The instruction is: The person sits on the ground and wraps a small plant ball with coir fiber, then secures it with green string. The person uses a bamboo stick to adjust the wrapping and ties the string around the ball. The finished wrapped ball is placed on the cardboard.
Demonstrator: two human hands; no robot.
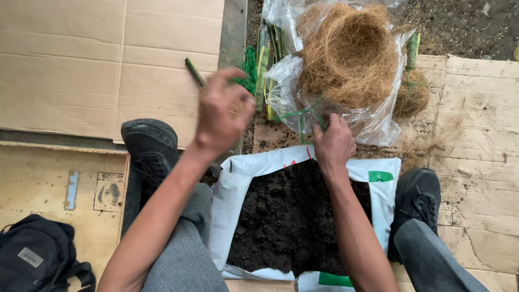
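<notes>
My left hand (223, 111) is raised above the cardboard, fingers curled around a few strands of brown fibre, close to a green stick (194, 71). My right hand (333, 141) reaches forward and pinches a thin green string (296, 114) at the edge of a clear plastic bag (373, 121) filled with brown coconut fibre (348, 54). Between my knees lies an open white sack (238, 184) of dark soil (286, 216).
Flattened cardboard sheets (81, 54) cover the ground to the left and right. Green strips and netting (258, 65) lie beside the fibre bag. A black backpack (38, 254) sits at the lower left. My black shoes (151, 146) flank the sack.
</notes>
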